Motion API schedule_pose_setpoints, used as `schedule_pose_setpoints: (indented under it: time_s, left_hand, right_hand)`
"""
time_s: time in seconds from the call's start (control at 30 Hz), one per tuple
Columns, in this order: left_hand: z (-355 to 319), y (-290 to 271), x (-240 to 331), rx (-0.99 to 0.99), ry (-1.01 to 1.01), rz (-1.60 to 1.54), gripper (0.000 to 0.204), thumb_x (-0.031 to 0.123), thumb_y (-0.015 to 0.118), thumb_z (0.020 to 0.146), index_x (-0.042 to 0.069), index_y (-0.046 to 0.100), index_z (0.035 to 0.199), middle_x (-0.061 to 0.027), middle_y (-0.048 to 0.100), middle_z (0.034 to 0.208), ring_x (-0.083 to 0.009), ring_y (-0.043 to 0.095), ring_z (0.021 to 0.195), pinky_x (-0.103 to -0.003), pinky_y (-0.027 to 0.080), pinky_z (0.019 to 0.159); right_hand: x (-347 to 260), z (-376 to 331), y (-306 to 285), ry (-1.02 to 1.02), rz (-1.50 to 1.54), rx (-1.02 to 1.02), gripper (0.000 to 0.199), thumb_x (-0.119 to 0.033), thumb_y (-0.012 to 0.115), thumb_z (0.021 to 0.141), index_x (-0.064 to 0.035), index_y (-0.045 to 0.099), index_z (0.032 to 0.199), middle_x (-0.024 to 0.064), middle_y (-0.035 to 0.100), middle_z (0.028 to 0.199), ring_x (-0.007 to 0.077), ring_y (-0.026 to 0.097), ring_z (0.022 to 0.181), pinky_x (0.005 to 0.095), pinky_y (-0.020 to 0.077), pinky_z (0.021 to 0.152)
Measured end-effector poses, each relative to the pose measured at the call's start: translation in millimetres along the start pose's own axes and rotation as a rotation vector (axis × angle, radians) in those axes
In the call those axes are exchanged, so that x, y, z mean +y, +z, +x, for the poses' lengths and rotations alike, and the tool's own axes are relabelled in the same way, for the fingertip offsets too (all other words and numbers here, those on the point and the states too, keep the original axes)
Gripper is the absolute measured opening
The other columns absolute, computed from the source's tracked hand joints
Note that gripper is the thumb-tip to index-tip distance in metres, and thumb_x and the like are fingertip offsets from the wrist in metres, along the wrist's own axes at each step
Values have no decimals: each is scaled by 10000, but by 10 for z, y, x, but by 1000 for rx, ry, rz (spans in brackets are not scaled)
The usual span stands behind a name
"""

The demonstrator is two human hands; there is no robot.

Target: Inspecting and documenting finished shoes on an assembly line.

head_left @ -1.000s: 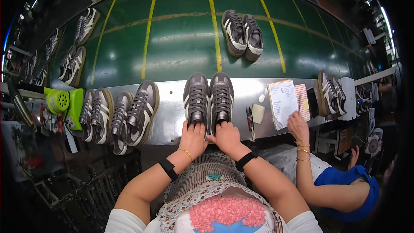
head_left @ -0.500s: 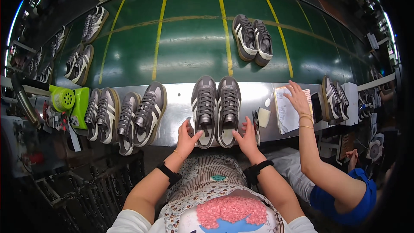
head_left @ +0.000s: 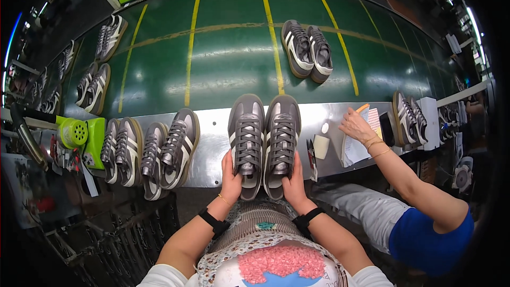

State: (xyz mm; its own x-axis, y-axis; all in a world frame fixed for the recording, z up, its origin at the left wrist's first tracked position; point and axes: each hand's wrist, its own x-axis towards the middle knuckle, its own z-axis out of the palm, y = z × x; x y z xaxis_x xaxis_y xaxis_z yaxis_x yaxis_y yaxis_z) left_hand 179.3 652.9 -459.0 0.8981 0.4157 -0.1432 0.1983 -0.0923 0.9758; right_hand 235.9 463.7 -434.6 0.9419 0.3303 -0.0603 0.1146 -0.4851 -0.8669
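- left hand cups heel end of left grey sneaker, thumb up along its outer side, fingers under or behind, hidden
- right hand mirrors it on right grey sneaker, thumb along the side, curled round the heel
- both forearms come up from bottom edge, angled inward, black band on each wrist
- the two sneakers side by side, touching, toes pointing away, heels past the near edge of metal worktop
- two more pairs on worktop to the left, green machine beyond them
- another pair on green conveyor belt, well apart
- co-worker's hand at right rests on papers, small cup near
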Motion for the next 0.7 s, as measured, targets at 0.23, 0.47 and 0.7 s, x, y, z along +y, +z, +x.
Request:
schedule_pose_setpoints:
  time_s: [0.23, 0.47, 0.7]
  left_hand:
    - [22, -557, 319, -297, -401, -410, 435, -71, 409, 802, 3, 446, 1229, -104, 541, 1157, -206, 527, 1060, -330, 422, 916]
    - [-53, -576, 347, -352, -615, -1033, 341, 95, 424, 917, -6, 444, 1241, -125, 547, 1179, -215, 559, 1035, -337, 457, 898]
    - [-7, -511, 72, -420, -646, -929, 397, 188, 418, 918, 13, 405, 1274, -138, 507, 1219, -270, 533, 1056, -375, 445, 910]
  right_hand:
    - [75, -86, -519, 535, 802, -207, 500, 61, 459, 772, -29, 446, 1263, 75, 514, 1218, 198, 489, 1119, 313, 381, 951]
    - [121, -184, -565, 568, 1005, -227, 436, 34, 472, 836, -18, 435, 1268, 93, 498, 1248, 201, 498, 1115, 321, 411, 939]
    - [-163, -81, -618, 661, 997, -216, 429, 37, 474, 829, -8, 445, 1254, 97, 505, 1237, 206, 506, 1106, 327, 418, 933]
